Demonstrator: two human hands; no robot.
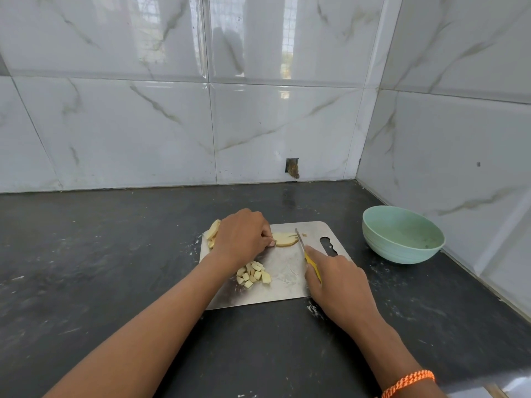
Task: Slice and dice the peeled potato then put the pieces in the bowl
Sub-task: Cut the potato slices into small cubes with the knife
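Two hands are seen over the board [287, 285] on the worktop [86, 268]: a potato slice [284, 239] is pinned by the left hand [241, 239], a knife [301, 245] is gripped by the right hand [336, 278], blade at the slice. Dice [253, 274] lie on the board; the bowl [402, 235] stands apart at right

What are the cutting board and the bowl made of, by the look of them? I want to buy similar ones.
The cutting board looks like bare metal, probably stainless steel: thin, silver-grey, with a dull sheen, fine scratches and a cut-out handle slot. The bowl looks like matte plastic or a similar composite: pale green, no glare, faint ridges around its outer wall. Glazed ceramic seems less likely, but cannot be ruled out.
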